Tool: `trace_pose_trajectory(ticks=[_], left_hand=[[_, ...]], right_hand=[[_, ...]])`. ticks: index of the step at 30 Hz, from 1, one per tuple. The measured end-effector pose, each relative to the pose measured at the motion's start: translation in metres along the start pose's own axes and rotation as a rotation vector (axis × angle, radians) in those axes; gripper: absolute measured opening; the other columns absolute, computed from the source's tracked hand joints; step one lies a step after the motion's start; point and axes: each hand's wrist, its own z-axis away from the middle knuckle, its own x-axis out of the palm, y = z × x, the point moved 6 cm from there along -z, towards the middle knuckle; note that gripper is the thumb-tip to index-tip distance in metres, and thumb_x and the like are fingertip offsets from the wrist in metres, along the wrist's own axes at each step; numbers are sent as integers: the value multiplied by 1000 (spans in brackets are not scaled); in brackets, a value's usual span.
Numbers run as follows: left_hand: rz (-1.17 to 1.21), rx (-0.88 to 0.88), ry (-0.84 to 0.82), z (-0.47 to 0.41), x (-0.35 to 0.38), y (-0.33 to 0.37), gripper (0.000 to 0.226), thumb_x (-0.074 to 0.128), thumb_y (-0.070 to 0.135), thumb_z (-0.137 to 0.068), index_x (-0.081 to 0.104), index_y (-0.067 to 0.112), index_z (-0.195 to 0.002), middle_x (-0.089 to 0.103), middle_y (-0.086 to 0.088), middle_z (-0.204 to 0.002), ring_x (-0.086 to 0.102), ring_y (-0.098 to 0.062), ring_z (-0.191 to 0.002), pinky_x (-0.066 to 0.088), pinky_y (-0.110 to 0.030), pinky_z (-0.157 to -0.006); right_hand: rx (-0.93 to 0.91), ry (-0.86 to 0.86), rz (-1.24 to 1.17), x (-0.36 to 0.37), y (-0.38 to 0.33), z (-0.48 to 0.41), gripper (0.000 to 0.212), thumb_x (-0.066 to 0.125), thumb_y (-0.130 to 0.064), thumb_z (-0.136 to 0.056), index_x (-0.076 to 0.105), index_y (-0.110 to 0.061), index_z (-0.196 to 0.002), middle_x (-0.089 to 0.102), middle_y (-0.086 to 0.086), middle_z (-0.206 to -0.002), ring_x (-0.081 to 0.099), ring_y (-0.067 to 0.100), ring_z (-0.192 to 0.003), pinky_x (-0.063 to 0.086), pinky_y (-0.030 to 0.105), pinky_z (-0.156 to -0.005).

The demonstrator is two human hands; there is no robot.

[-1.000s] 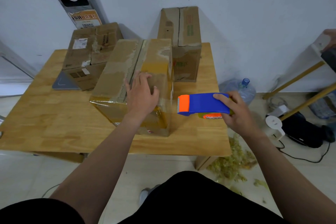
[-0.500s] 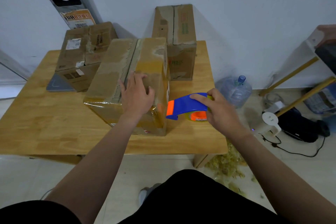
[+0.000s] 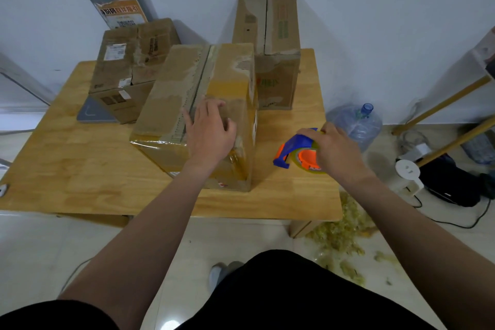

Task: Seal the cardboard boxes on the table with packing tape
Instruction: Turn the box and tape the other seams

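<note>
Three cardboard boxes stand on the wooden table (image 3: 80, 169). The nearest box (image 3: 171, 104) lies in the middle, its top seam running away from me. My left hand (image 3: 210, 134) rests flat on the near part of its top, fingers spread by the seam. To its right, my right hand (image 3: 334, 150) grips a blue and orange tape dispenser (image 3: 294, 153), which sits low over the table with its blade end pointing down-left. A second box (image 3: 134, 61) stands at the back left and a taller box (image 3: 270, 43) at the back right against the wall.
A grey flat pad (image 3: 91, 114) lies under the back-left box. On the floor to the right are a water jug (image 3: 356, 123), a white round device (image 3: 407, 170) with cables, a black bag (image 3: 452, 185) and scattered yellowish scraps (image 3: 342, 236). Wooden legs (image 3: 442, 104) slant at the right.
My right hand has lowered the tape dispenser from mid-air down to the table right of the box and tilted it nose-down. My left hand has stayed on the box top.
</note>
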Motion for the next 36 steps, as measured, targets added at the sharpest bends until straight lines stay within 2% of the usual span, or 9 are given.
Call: trace_pose_trajectory(ticks=[4,7,12,15,20,24,27,30,36], left_hand=[[-12,12,1,-2,2,3,35,50,28,-95,50,19,-129,53,-4,-142,32,-24,-150,6,-58,-125],[-20,11,3,-3,4,1,33,48,29,-95,51,19,-127,56,-5,-139,38,-25,-147,9,-58,-125],[2,5,-25,-5,7,-1,39,38,41,-93,50,22,-125,55,-1,-136,45,-24,-141,11,-61,-125],[21,12,-25,-4,7,-1,33,46,35,-96,52,21,-126,54,-1,-138,40,-24,-145,9,-59,-126],[45,46,-32,-4,7,1,33,40,20,-96,52,20,-126,54,-2,-141,34,-26,-149,9,-60,-125],[75,37,-28,-3,7,-4,30,45,17,-98,51,20,-127,55,-1,-140,34,-23,-149,5,-56,-126],[238,-21,-38,-6,-1,-6,28,51,14,-100,51,21,-128,56,5,-135,41,-17,-144,1,-49,-128],[503,-52,-63,-3,-14,-13,50,41,-11,-94,54,23,-128,53,6,-134,44,-9,-137,21,-39,-126],[467,139,-3,17,-55,-64,50,41,-18,-88,72,13,-110,64,1,-127,52,-5,-127,39,-31,-115]], right_hand=[[165,-134,-159,35,26,-19,65,54,2,-81,49,-36,-133,58,10,-103,62,37,-92,54,43,-75],[358,-259,-345,68,41,-21,54,53,2,-83,50,-34,-124,61,13,-102,67,35,-66,59,47,-52],[529,-434,-462,128,50,-17,60,57,1,-88,51,-23,-142,55,17,-128,68,38,-54,56,44,-41],[530,-486,-440,150,50,-16,55,54,0,-94,50,-18,-145,61,21,-124,67,35,-47,56,41,-40],[410,-437,-316,148,39,-21,44,57,-2,-93,62,-12,-135,69,19,-117,72,37,-84,60,46,-70],[310,-416,-251,128,29,-29,46,65,-10,-92,61,-15,-137,58,10,-142,62,30,-119,51,37,-92],[246,-363,-271,97,9,-33,48,63,-6,-90,61,-16,-137,54,8,-147,56,28,-127,47,34,-96],[173,-238,-324,55,-23,-37,46,58,-3,-91,63,-20,-134,56,9,-142,56,28,-126,45,31,-95],[-30,69,-392,-29,-106,-35,36,57,-12,-94,68,-24,-126,63,3,-131,58,25,-119,47,35,-97]])
